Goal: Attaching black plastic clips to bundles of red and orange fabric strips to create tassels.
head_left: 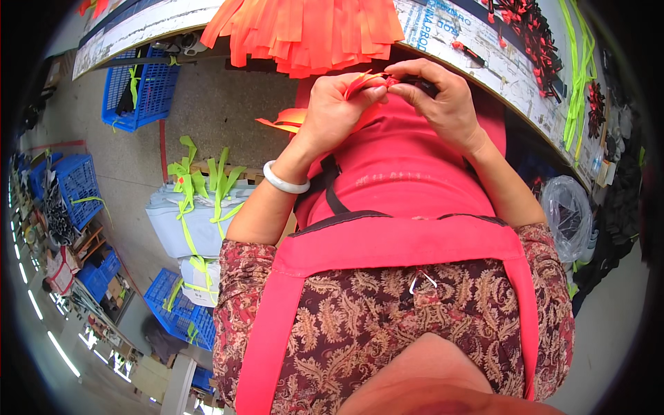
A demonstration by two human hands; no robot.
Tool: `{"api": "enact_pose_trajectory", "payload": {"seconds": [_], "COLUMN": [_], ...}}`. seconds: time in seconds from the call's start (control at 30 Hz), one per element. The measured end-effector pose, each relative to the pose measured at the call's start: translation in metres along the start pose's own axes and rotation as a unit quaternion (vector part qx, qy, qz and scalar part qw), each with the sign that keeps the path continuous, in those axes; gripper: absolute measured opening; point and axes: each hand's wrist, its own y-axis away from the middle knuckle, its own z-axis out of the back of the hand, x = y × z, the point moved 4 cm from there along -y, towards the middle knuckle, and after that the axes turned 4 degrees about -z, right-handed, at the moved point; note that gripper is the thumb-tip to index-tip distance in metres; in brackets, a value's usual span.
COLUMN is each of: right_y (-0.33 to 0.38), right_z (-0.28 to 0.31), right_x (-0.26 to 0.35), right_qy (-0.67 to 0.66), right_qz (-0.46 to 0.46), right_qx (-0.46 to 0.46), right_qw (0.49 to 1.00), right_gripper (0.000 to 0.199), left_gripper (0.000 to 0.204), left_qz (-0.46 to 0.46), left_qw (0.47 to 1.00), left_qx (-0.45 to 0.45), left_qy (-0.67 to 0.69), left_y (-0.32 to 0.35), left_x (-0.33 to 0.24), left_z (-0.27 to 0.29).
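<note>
My left hand (335, 114), with a pale bangle on its wrist, pinches a bright orange fabric strip (361, 84). Loose orange ends trail out on the left side of that hand. Close against it, my right hand (443, 104) grips a small black piece with a red end (423, 86), mostly covered by the fingers. Both hands meet at the table's near edge, above my red apron (408, 166). How the strip and the black piece join is hidden by the fingertips. Just beyond, a thick bunch of orange strips (304, 34) hangs over the table edge.
On the table (429, 31) to the right lie a heap of black-and-red pieces (529, 41), one single piece (469, 52) and long yellow-green straps (579, 76). A blue crate (142, 90) and a grey bundle tied with yellow-green strips (169, 225) stand at left; a clear plastic bag (567, 214) hangs right.
</note>
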Motion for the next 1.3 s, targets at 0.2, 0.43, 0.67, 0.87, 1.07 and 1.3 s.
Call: {"api": "enact_pose_trajectory", "payload": {"seconds": [0.2,0.43,0.67,0.87,1.07,1.3], "right_y": [-0.001,0.003,0.025,-0.005,-0.020,-0.012], "right_z": [-0.003,-0.010,-0.007,-0.013,0.007,0.000], "right_x": [-0.001,0.001,0.044,-0.012,0.006,0.016], "right_qy": [0.010,0.025,0.013,-0.264,-0.276,-0.178], "right_qz": [0.059,0.070,0.162,-0.288,-0.126,-0.090], "right_qx": [0.013,-0.048,0.035,0.075,0.005,0.061], "right_qw": [0.998,0.996,0.986,0.918,0.953,0.978], "right_gripper": [0.017,0.020,0.014,0.022,0.014,0.016], "left_gripper": [0.015,0.016,0.014,0.014,0.019,0.022], "left_qz": [-0.001,-0.032,0.023,0.012,0.060,0.114], "left_qw": [1.000,0.999,0.994,0.996,0.993,0.986], "left_qx": [-0.001,-0.027,-0.064,-0.032,-0.011,-0.010], "left_qy": [-0.026,-0.017,0.081,0.081,0.105,0.122], "left_y": [0.003,-0.001,-0.004,-0.004,-0.003,-0.002], "left_x": [0.003,0.000,-0.016,-0.028,-0.040,-0.034], "left_z": [-0.001,0.000,0.017,0.012,0.022,0.022]}}
